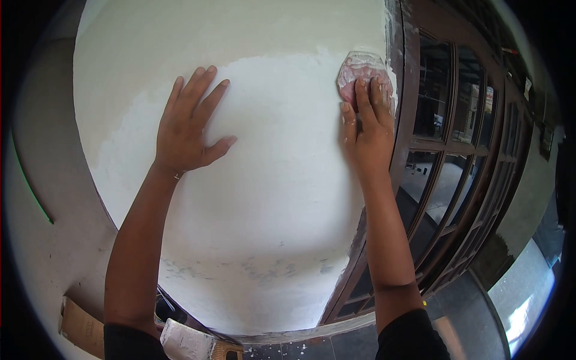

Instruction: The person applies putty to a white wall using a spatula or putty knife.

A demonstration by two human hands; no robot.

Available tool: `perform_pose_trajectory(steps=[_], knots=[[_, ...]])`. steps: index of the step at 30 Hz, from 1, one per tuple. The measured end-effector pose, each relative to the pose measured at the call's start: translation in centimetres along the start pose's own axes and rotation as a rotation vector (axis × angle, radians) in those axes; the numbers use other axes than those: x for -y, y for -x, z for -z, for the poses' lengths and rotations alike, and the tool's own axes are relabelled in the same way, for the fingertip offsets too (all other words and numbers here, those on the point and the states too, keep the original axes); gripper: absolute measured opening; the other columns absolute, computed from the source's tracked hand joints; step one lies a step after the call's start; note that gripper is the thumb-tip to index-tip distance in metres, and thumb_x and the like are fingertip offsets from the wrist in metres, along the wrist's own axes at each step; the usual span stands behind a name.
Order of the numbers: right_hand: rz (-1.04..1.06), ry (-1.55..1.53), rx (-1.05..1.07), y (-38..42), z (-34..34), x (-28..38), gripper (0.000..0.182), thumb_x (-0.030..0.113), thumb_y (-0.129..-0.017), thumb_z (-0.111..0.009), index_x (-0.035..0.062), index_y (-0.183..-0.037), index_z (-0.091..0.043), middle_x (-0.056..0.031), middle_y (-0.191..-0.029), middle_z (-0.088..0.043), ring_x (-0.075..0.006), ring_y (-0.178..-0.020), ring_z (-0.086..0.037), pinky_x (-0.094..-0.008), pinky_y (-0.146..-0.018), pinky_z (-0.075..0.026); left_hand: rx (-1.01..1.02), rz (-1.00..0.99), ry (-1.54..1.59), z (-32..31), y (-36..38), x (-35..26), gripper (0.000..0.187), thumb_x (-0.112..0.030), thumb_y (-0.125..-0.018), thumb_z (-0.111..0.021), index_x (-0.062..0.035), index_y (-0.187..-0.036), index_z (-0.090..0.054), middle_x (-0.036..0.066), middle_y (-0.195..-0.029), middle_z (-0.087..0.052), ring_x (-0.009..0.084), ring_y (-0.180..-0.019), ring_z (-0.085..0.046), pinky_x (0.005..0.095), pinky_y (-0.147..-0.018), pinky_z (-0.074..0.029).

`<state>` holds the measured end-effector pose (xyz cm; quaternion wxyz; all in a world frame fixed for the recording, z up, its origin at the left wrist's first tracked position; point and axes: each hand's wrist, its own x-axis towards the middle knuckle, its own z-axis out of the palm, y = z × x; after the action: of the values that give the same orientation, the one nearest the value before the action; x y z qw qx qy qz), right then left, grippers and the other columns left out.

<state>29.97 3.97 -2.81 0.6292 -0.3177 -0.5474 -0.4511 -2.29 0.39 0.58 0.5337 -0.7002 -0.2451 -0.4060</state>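
My left hand (191, 123) lies flat against the pale wall (270, 150) with its fingers spread and holds nothing. At the wall's upper right edge, my right hand (367, 123) presses a reddish, flat piece (349, 78) smeared with white paste against the surface. Its fingers rest on the lower part of that piece. White specks dot the fingers of my right hand. Fresh-looking white coating covers the middle of the wall, while a greyer area shows above it.
A dark wooden frame with glass panes (441, 144) runs close along the right of the wall. Below are a cardboard box (84, 327), a white-smeared object (186, 342) and a dark tiled floor (312, 349) with white spots.
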Motion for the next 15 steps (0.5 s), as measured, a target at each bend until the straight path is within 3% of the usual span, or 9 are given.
perform_pose_trajectory(steps=[2,6,10,15], knots=[[-0.037,-0.056,0.079,2.0,1.0,0.7,0.04,0.021,-0.093,-0.066,0.0059,-0.131,-0.064,-0.0256,-0.139,-0.055,-0.0431,-0.129,-0.053,-0.0529,-0.108,-0.039,0.002,0.0,0.001,0.0,0.0,-0.1,0.075,-0.042,-0.076,-0.075,-0.0107,-0.141,-0.053,0.012,-0.152,-0.044,0.0326,-0.141,-0.042,0.0568,-0.115,-0.032],[0.058,-0.003,0.086,4.8,2.5,0.4,0.044,0.021,-0.093,-0.067,0.0024,-0.132,-0.062,-0.0254,-0.141,-0.054,-0.042,-0.132,-0.051,-0.0508,-0.108,-0.04,-0.002,-0.008,-0.007,-0.1,0.0,-0.1,0.075,-0.042,-0.076,-0.075,-0.0105,-0.141,-0.054,0.013,-0.152,-0.044,0.0328,-0.141,-0.042,0.0567,-0.114,-0.033],[0.022,-0.04,-0.032,0.3,1.7,-0.2,0.043,0.023,-0.094,-0.067,0.0056,-0.132,-0.063,-0.0245,-0.139,-0.055,-0.0418,-0.128,-0.055,-0.0487,-0.105,-0.044,0.008,-0.009,-0.001,0.0,0.0,0.0,0.075,-0.042,-0.077,-0.075,-0.0104,-0.141,-0.054,0.012,-0.152,-0.044,0.0328,-0.141,-0.042,0.0566,-0.114,-0.033],[0.009,-0.002,0.002,-1.7,0.1,-0.2,0.041,0.023,-0.094,-0.067,0.0066,-0.132,-0.063,-0.0248,-0.138,-0.057,-0.0408,-0.126,-0.056,-0.0482,-0.104,-0.045,0.012,-0.005,-0.016,0.0,0.1,-0.1,0.075,-0.042,-0.077,-0.074,-0.0103,-0.141,-0.054,0.012,-0.151,-0.045,0.0327,-0.141,-0.042,0.0568,-0.114,-0.033]])
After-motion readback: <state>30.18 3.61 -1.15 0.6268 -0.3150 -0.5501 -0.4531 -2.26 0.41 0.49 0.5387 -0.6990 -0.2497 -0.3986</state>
